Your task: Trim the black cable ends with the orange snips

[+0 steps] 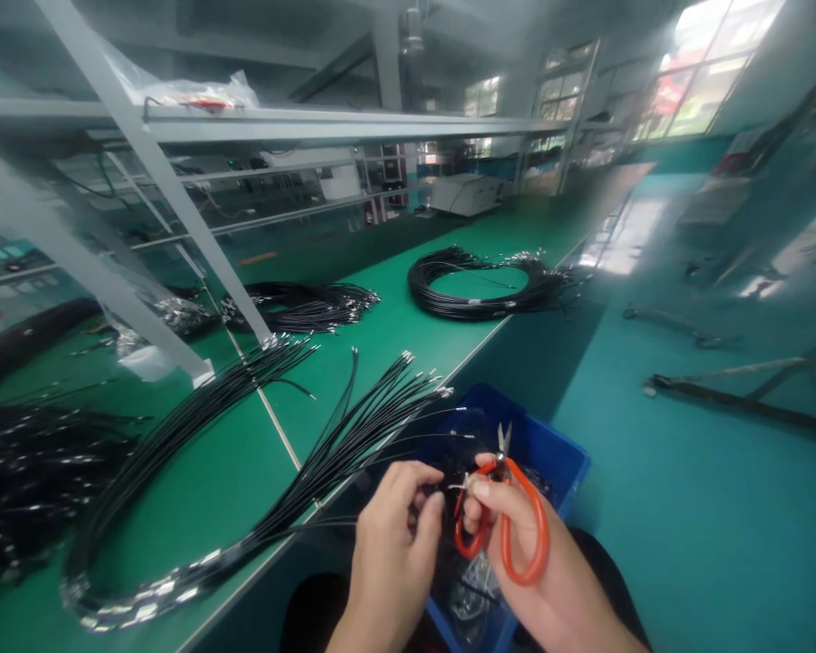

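Observation:
My right hand [510,526] holds a pair of scissors [532,544] with orange handles, their blades pointing up and slightly parted. Its thumb and forefinger also pinch near a small white wire end [458,487] between my hands. Just to the left, my left hand [398,535] is closed, its fingers curled; a black cable [333,523] from the table runs in behind it. What lies inside those fingers is mostly hidden. That cable belongs to a long curved bundle of black cables [245,549], whose loose metal-tipped ends fan out beside my left hand.
Below my hands stands a blue bin [571,453] with clear plastic and dark scraps inside. The green table [374,363] bears a coiled cable bundle [476,304], another bundle [313,307] and a dark cable pile [41,481]. Grey shelf posts [177,199] rise at left.

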A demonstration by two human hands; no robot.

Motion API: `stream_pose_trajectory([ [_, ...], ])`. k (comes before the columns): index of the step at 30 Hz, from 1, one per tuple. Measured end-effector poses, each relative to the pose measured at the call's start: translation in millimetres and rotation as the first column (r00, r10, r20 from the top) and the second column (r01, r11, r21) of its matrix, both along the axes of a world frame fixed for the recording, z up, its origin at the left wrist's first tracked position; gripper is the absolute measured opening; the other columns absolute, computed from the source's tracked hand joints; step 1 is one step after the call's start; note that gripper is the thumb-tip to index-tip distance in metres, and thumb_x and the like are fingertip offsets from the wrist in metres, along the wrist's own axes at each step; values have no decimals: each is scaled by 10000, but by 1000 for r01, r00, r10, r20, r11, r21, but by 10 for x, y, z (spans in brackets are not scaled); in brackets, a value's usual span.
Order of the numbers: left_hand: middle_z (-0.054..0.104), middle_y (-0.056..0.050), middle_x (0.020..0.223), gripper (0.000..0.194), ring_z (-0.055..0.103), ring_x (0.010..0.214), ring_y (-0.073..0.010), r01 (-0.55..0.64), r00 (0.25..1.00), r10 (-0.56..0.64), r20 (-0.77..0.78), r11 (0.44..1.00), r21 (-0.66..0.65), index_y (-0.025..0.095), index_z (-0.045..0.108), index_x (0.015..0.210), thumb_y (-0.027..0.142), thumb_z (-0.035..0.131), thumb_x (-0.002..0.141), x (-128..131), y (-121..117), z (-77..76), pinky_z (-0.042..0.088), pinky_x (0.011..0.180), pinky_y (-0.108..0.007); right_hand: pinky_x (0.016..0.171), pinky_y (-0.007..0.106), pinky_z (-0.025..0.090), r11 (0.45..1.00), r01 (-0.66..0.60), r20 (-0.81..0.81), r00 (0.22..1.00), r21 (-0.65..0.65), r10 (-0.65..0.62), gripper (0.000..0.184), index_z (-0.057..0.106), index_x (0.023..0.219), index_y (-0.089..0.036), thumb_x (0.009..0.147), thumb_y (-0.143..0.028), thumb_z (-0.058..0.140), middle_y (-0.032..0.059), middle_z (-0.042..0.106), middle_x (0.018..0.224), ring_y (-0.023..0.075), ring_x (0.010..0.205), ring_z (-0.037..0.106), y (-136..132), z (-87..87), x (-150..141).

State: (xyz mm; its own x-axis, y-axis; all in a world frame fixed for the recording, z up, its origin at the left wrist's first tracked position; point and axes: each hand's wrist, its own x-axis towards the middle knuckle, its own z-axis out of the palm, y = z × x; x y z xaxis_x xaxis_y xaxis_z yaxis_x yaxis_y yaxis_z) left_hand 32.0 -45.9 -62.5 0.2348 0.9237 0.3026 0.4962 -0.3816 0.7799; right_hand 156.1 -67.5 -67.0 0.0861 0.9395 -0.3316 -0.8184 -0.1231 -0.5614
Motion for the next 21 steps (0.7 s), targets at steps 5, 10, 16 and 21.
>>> stream_pose_trajectory([
  [5,622,6,693,93,566,632,-132,199,937,-87,340,929,-312,179,596,760,217,552,833,42,-24,-51,436,610,-211,521,214,389,998,-32,110,994,53,26,128,532,922,-189,812,-125,546,-50,525,547,102,523,462,9,31,19],
  [10,573,11,671,146,479,615,-106,266,882,-39,470,865,-427,151,589,722,270,616,801,40,-1,-94,373,567,-190,526,181,373,995,73,304,948,66,-90,281,518,976,-208,738,-138,648,-43,604,716,65,532,445,51,51,7],
  [16,542,21,618,149,400,532,-80,249,870,16,493,849,-466,142,562,685,240,619,783,65,4,-60,321,505,-185,533,175,419,994,74,469,877,85,-105,287,511,958,-233,722,-185,666,-59,593,691,82,563,517,39,-38,1],
  [21,521,28,586,163,375,506,-77,174,898,61,436,861,-478,151,530,649,220,622,765,93,30,-90,297,472,-186,767,271,485,980,133,705,681,150,-200,296,514,1021,-257,757,-258,649,12,642,933,164,870,597,7,-108,88],
])
